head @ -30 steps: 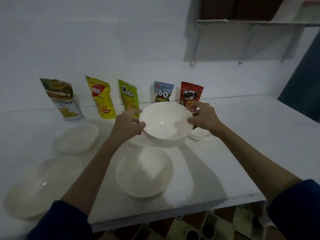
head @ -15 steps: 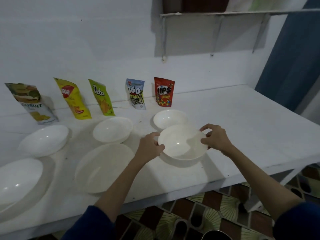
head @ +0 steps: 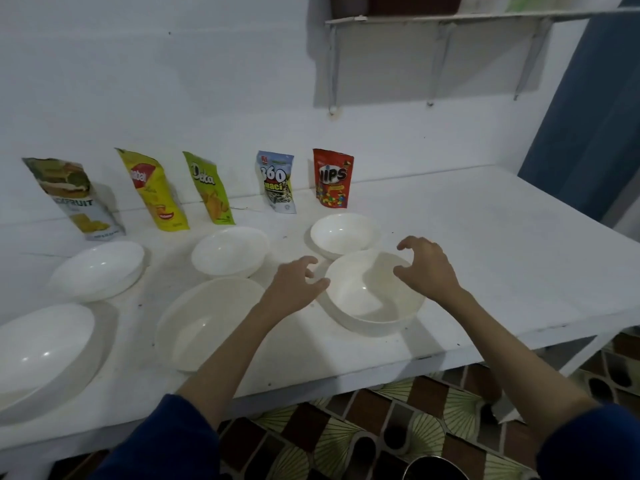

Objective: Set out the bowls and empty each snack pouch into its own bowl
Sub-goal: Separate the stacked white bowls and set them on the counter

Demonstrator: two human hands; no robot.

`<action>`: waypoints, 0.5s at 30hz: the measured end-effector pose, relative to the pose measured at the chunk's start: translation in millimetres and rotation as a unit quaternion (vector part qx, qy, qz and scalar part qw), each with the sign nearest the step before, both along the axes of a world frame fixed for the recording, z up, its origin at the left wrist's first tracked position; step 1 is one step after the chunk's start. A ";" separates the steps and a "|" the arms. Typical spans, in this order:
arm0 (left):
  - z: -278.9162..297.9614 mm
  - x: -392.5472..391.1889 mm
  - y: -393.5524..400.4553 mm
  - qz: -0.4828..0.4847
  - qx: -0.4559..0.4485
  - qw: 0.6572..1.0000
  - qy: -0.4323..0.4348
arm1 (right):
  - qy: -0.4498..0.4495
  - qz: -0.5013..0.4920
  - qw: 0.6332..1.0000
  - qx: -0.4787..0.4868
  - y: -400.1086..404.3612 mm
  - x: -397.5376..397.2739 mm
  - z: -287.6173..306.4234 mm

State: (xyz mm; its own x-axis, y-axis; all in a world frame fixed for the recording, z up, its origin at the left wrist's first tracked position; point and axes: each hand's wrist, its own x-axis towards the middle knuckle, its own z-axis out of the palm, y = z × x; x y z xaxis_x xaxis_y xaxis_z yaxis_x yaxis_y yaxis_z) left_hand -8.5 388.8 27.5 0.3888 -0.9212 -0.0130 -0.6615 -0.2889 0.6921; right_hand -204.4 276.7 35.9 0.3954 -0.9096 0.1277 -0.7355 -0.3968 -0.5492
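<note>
White round bowl (head: 374,296) sits between left hand (head: 294,284) and right hand (head: 427,268), fingers loosely curled, apart.

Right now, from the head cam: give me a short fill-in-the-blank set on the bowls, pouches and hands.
1. ____ snack pouches stand along the wall, from the jackfruit pouch to the red pouch.
2. The table carries ____ white bowls.
3. The left hand and right hand flank the nearest right bowl, and neither ____ it.
4. Every bowl is still ____.

Missing words: five; six; grips; empty
</note>
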 end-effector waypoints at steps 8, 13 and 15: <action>50.1 137.9 52.3 0.075 0.067 0.976 -0.195 | 0.030 0.217 0.976 0.008 33.2 179.1 46.4; 57.5 260.0 109.4 0.111 0.184 0.941 -0.262 | 0.097 0.321 0.942 0.026 72.2 327.1 41.4; 54.5 311.6 129.6 0.126 0.220 0.926 -0.279 | 0.112 0.336 0.934 0.035 88.8 385.9 35.5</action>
